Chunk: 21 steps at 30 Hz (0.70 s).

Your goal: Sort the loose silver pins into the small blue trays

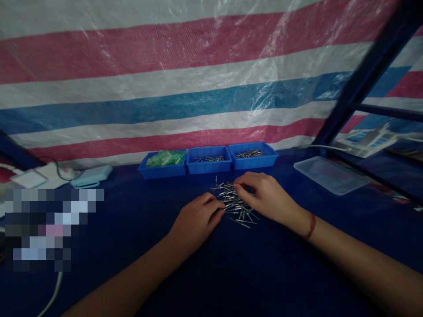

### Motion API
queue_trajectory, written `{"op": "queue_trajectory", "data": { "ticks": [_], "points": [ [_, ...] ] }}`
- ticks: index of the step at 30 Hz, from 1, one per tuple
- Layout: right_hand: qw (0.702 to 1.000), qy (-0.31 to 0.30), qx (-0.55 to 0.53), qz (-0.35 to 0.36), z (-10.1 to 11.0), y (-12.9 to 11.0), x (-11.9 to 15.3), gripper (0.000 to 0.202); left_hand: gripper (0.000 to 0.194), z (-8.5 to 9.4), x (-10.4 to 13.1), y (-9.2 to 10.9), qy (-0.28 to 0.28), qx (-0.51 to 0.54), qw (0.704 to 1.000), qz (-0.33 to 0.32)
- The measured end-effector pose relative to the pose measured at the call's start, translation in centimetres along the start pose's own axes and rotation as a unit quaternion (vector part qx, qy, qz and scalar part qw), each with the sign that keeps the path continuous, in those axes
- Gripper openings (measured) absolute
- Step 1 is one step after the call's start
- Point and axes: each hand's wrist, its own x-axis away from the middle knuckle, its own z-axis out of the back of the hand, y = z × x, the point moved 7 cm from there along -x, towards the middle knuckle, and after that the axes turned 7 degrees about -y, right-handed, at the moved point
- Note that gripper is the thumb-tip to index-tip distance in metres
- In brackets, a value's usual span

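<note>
A loose pile of thin silver rivets (237, 201) lies on the dark blue table (211, 273). At the pile's left edge is my left hand (199, 216), its fingers bent and its thumb and fingertips close together by the rivets; whether it pinches one is too small to tell. My right hand (261, 193), with a red band at the wrist, reaches over the pile's upper right side. Its thumb and forefinger curl toward each other at the rivets, and what lies between them is hidden.
Behind the pile stand three blue bins: one with green packets (161, 171), a middle one (209, 166) and a right one (256, 162) with metal pieces. A clear lid (330, 175) lies right. A light blue case (91, 176) and cables are left.
</note>
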Motion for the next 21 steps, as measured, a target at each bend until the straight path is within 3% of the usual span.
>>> {"op": "queue_trajectory", "data": {
  "ticks": [12,21],
  "points": [
    [1.0,-0.016,-0.009,0.011,-0.32,-0.21,0.04,0.022,0.027,-0.14,0.04,0.26,-0.028,-0.037,0.999,-0.014],
    [1.0,-0.021,-0.01,0.013,-0.47,-0.13,0.05,0.021,0.017,-0.08,0.16,0.24,-0.042,-0.02,0.999,-0.011]
  ]
}}
